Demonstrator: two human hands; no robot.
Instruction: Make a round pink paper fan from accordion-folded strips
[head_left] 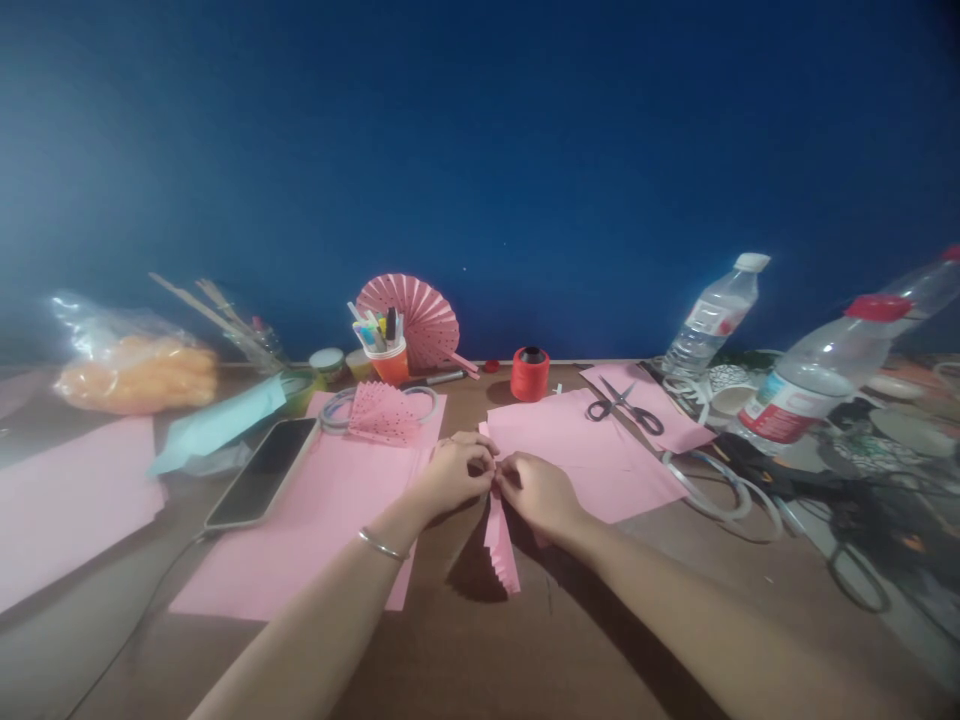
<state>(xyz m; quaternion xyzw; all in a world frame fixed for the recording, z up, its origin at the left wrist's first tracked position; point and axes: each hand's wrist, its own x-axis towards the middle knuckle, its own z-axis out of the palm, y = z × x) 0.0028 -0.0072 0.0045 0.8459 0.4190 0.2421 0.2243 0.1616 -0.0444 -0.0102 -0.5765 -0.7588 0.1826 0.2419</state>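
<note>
My left hand (455, 470) and my right hand (541, 492) meet at the middle of the table, fingertips pinched together. Between them they grip a narrow strip of pleated pink paper (501, 550), whose zigzag-cut end hangs towards me. Its upper part is mostly covered by my fingers. Anything thin at the pinch, such as thread, is too small to make out. Beyond my hands lie flat pink sheets (570, 450). A red spool of thread (530, 376) stands upright behind them, and black-handled scissors (624, 405) rest spread on the paper at the right.
A phone (262, 475) lies on more pink paper at the left. Behind are a pleated pink fan (420, 315), a cup of pens (386, 362) and a patterned pink folded piece (384, 412). Plastic bottles (817, 370) and cables (731, 500) crowd the right. A bag (139, 375) sits far left.
</note>
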